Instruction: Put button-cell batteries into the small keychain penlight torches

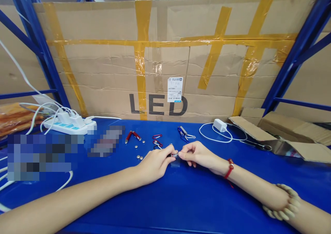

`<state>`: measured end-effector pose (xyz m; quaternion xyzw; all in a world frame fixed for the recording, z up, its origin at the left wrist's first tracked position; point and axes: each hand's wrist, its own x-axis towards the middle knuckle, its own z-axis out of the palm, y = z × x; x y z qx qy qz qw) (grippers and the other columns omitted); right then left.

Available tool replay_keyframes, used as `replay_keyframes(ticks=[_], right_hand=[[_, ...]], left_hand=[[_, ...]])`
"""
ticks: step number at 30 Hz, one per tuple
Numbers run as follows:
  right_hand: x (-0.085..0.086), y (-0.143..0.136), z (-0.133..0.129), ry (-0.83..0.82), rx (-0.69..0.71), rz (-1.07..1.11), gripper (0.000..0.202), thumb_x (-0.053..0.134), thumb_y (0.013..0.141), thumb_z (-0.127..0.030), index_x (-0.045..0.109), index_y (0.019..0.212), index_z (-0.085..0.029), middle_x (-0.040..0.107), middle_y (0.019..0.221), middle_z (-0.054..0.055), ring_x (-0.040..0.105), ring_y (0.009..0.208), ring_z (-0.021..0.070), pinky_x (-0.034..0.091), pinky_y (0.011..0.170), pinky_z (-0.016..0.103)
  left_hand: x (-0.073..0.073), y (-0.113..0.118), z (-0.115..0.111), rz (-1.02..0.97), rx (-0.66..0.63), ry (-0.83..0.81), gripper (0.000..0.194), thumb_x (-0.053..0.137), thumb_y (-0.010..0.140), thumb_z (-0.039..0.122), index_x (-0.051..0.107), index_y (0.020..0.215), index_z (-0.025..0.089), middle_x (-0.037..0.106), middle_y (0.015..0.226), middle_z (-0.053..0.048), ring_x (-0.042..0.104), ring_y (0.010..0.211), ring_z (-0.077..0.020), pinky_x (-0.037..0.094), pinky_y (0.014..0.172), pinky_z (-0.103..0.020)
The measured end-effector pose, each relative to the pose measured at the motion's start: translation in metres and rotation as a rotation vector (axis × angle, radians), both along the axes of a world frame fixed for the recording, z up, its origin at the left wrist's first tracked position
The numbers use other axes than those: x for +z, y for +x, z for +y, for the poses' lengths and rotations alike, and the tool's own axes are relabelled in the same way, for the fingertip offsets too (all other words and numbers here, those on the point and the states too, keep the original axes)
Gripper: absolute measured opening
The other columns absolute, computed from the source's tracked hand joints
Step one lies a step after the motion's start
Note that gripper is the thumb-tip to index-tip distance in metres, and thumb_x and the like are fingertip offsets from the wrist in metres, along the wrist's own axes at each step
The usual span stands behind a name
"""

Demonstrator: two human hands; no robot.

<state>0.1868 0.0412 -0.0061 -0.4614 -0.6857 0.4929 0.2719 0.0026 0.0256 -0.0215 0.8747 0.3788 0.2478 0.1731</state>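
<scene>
Between both hands, just above the blue table, is a small dark and silver cylinder (175, 155), like part of a mini flashlight. My left hand (156, 163) is closed, pinching its left end. The closed fingertips of my right hand (198, 154) meet its right end and hide part of it. Beyond my left hand lie two red metal tubes (136, 135), several button cells (138, 157) and red carabiner clips (157, 136). Past my right hand are blue and grey mini flashlights (182, 132) with a silver carabiner (191, 136).
A large cardboard sheet (111, 75) marked LED stands behind the blue table (155, 206). At left are a white power strip (69, 123), cables and blurred items. A white charger (220, 125) with cable and an open cardboard box (284, 146) are at right.
</scene>
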Motion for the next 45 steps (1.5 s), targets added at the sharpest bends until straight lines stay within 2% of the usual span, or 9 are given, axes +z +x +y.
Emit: replay_keyframes(ticks=[6,11,16,23,28,33,38,42,45], right_hand=[[-0.001,0.004,0.007,-0.043,0.037,0.063,0.037,0.067,0.059,-0.047,0.054,0.055,-0.012,0.049,0.045,-0.004,0.041,0.041,0.0032,0.032,0.037,0.015],[-0.004,0.004,0.012,-0.033,0.048,0.058,0.037,0.065,0.062,-0.049,0.057,0.063,-0.012,0.050,0.045,-0.004,0.042,0.039,0.0031,0.033,0.035,0.013],[-0.008,0.002,0.016,0.046,0.079,0.066,0.041,0.057,0.067,-0.054,0.054,0.063,-0.013,0.049,0.045,-0.004,0.042,0.036,0.0032,0.033,0.032,0.013],[-0.014,-0.001,0.025,0.268,0.039,-0.021,0.037,0.056,0.070,-0.051,0.055,0.075,-0.014,0.051,0.052,-0.004,0.047,0.038,0.0050,0.034,0.033,0.015],[-0.018,-0.002,0.028,0.548,-0.027,-0.067,0.030,0.057,0.071,-0.044,0.058,0.082,-0.016,0.054,0.058,-0.002,0.046,0.038,0.0057,0.038,0.040,0.019],[-0.018,-0.004,0.029,0.778,-0.079,-0.077,0.031,0.056,0.074,-0.041,0.059,0.095,-0.019,0.055,0.070,0.000,0.043,0.042,0.0066,0.039,0.044,0.022],[-0.016,-0.015,0.034,0.990,-0.134,-0.060,0.024,0.051,0.078,-0.038,0.066,0.080,-0.020,0.053,0.085,0.004,0.044,0.048,0.0060,0.042,0.054,0.025],[-0.015,-0.025,0.040,0.966,-0.166,-0.009,0.026,0.054,0.076,-0.039,0.067,0.072,-0.016,0.052,0.077,0.003,0.042,0.047,0.0058,0.042,0.051,0.024],[-0.013,-0.023,0.039,0.768,-0.089,0.028,0.031,0.057,0.072,-0.045,0.066,0.069,-0.015,0.053,0.077,0.003,0.044,0.045,0.0050,0.041,0.042,0.022]], left_hand=[[0.000,0.002,0.000,-0.064,-0.006,-0.009,0.011,0.036,0.087,0.025,0.046,0.089,0.023,0.062,0.096,0.003,0.058,0.081,-0.0134,0.039,0.067,-0.022],[-0.001,0.002,0.003,-0.090,0.049,-0.039,0.022,0.037,0.086,0.027,0.045,0.107,0.024,0.063,0.085,0.001,0.057,0.071,-0.0137,0.039,0.064,-0.023],[0.000,0.003,0.004,-0.188,0.069,-0.041,0.021,0.037,0.086,0.026,0.048,0.103,0.024,0.062,0.090,0.001,0.056,0.077,-0.0132,0.038,0.065,-0.023],[0.001,0.004,0.008,-0.301,0.115,-0.118,0.020,0.037,0.085,0.026,0.050,0.098,0.018,0.050,0.062,0.004,0.044,0.055,-0.0091,0.033,0.055,-0.021],[0.002,0.006,0.010,-0.402,0.049,-0.203,0.019,0.037,0.084,0.024,0.049,0.098,0.016,0.045,0.060,0.005,0.040,0.056,-0.0084,0.033,0.056,-0.021],[0.003,0.005,0.011,-0.487,0.094,-0.268,0.018,0.037,0.085,0.023,0.049,0.096,0.015,0.040,0.057,0.006,0.037,0.053,-0.0077,0.031,0.054,-0.020],[0.005,0.005,0.012,-0.594,0.124,-0.422,0.019,0.036,0.085,0.024,0.047,0.097,0.014,0.034,0.054,0.007,0.031,0.048,-0.0060,0.026,0.048,-0.018],[0.008,0.004,0.012,-0.630,0.143,-0.588,0.018,0.035,0.085,0.025,0.044,0.096,0.016,0.033,0.053,0.008,0.025,0.042,-0.0037,0.021,0.043,-0.016],[0.010,0.003,0.014,-0.614,0.131,-0.663,0.019,0.037,0.084,0.029,0.045,0.095,0.016,0.033,0.052,0.009,0.022,0.038,-0.0025,0.017,0.040,-0.015]])
